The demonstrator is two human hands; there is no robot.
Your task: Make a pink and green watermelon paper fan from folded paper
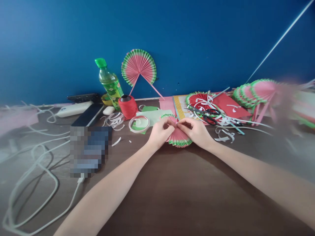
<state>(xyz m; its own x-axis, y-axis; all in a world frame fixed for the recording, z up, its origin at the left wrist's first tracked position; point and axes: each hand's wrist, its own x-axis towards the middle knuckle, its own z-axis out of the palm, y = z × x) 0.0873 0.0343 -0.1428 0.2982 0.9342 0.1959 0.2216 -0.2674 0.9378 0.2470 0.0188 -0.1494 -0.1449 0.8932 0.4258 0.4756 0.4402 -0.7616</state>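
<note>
A pleated paper fan [181, 139], pink with a crinkled green edge, was at twelve o'clock above the smooth brown counter [157, 196], its long axis running from eleven to five. The left hand [160, 132] and right hand [197, 131] pinched it near its middle, fingers almost closed.

Brown tabletop [157, 196]; cable [57, 184], red spool [129, 108]
</note>
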